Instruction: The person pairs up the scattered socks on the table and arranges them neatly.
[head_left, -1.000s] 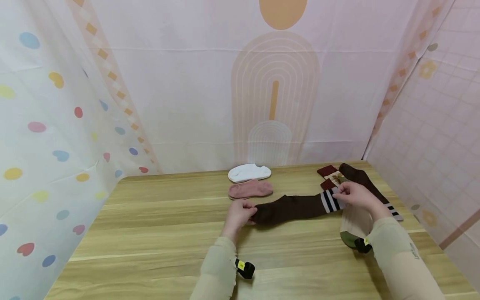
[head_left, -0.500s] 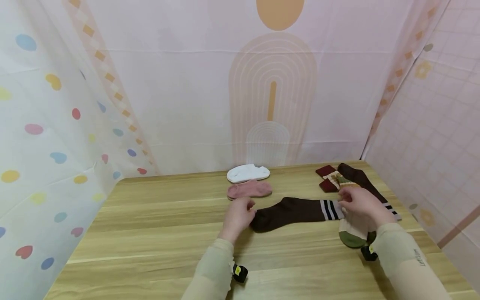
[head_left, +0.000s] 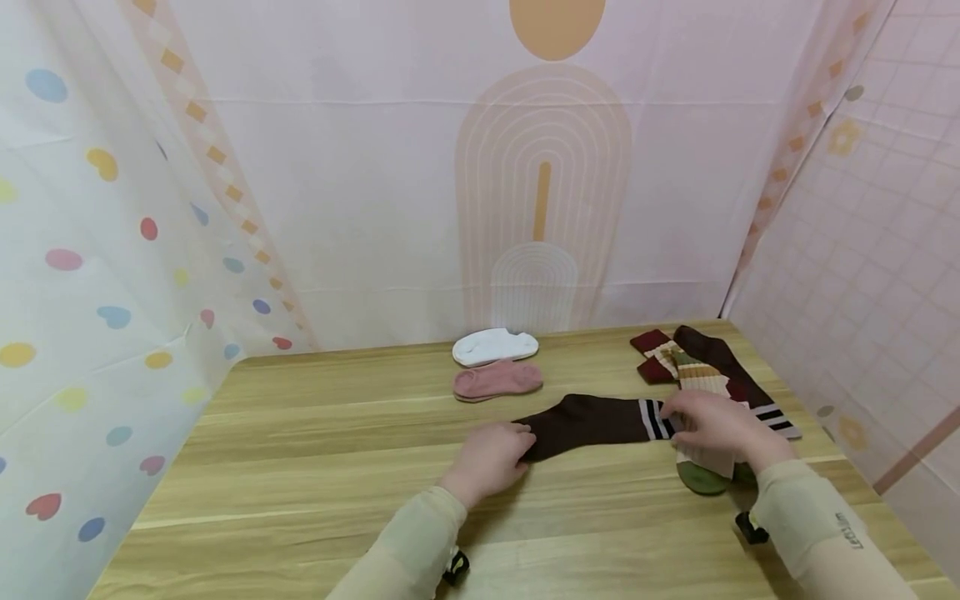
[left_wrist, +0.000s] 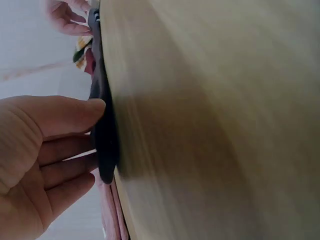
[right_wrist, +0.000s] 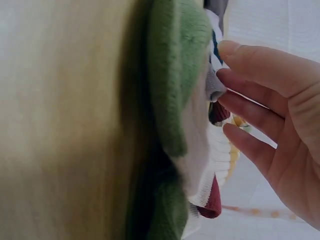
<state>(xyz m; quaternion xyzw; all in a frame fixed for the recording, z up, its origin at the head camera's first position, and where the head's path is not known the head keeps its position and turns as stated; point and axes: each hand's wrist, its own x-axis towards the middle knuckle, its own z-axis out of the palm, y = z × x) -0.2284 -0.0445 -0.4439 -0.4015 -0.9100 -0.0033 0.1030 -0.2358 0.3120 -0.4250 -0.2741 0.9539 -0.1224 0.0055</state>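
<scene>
A long brown sock (head_left: pixel 588 421) with a black-striped grey cuff lies flat across the table. My left hand (head_left: pixel 491 462) rests at its toe end; in the left wrist view the thumb and relaxed fingers touch the dark toe (left_wrist: pixel 106 145). Over the cuff hovers my right hand (head_left: pixel 716 425), fingers loosely extended, fingertips close to the striped cuff (right_wrist: pixel 215 82) in the right wrist view. Beneath the cuff end lie cream socks with green toes (head_left: pixel 703 479), partly hidden by the right hand. Another brown sock (head_left: pixel 723 358) with a striped cuff lies slanted behind them.
A white low-cut sock (head_left: pixel 495 347) and a pink low-cut sock (head_left: pixel 498 380) lie at the back middle of the wooden table (head_left: pixel 315 467). Dark red sock cuffs (head_left: pixel 654 342) show at the back right. Printed cloth (head_left: pixel 375 208) hangs around the table's back and sides.
The brown sock was held stretched between both hands, then laid down on the table. The fingers have loosened; the left hand has shifted slightly right and nearer over the toe.
</scene>
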